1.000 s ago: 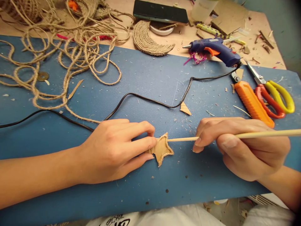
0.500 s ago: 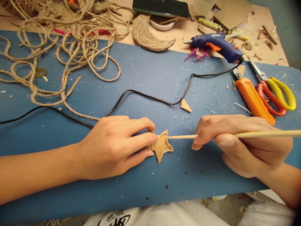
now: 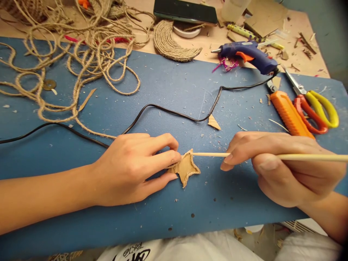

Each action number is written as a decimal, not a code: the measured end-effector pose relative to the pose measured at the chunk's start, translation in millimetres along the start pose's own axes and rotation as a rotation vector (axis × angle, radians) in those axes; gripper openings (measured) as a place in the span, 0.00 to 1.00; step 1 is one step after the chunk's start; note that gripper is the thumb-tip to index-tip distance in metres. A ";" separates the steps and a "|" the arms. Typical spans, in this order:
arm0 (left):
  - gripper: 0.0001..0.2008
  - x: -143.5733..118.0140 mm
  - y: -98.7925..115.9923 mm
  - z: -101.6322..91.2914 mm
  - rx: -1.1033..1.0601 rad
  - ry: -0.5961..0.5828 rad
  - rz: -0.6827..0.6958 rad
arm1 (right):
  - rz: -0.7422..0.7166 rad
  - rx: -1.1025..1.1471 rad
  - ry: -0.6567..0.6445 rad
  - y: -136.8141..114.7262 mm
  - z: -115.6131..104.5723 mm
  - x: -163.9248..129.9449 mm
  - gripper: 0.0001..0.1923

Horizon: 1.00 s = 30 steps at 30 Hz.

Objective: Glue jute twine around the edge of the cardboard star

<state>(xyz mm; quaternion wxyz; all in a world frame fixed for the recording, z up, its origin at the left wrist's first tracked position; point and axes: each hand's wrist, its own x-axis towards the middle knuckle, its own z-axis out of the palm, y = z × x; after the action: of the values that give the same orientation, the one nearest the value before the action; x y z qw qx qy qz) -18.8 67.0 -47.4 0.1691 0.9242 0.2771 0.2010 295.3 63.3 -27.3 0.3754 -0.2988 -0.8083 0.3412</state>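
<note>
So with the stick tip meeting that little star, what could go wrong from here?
The left hand pins the star while the right hand aims the stick at its top point; a slip could jab the left fingers. A hard push might bend the thin cardboard or split its twine edge. The glue gun cord lies just behind the left hand and could snag.

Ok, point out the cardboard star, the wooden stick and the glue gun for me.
cardboard star (image 3: 187, 168), head view, on its flat brown face.
wooden stick (image 3: 209, 154), head view, on the bare shaft near the star.
glue gun (image 3: 248, 54), head view, on its blue body.
</note>
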 end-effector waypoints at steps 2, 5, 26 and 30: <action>0.07 -0.1 -0.2 -0.3 0.002 0.000 0.004 | -0.028 0.040 -0.026 3.0 -1.7 0.4 0.13; 0.07 -0.2 0.2 -0.7 0.002 -0.002 0.003 | -0.062 0.033 -0.040 6.1 -2.8 3.4 0.12; 0.07 -1.1 2.7 -1.4 0.036 -0.025 -0.018 | -0.031 0.029 -0.083 -14.3 -9.0 11.4 0.08; 0.07 -1.7 0.8 0.9 0.033 -0.004 0.002 | 0.175 -0.006 0.037 -23.2 -10.7 7.8 0.10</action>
<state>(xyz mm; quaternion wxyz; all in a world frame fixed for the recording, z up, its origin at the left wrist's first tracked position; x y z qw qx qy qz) -19.4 65.2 -48.3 0.1541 0.9275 0.2793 0.1949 294.6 58.9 -1.0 0.3581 -0.3758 -0.7729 0.3648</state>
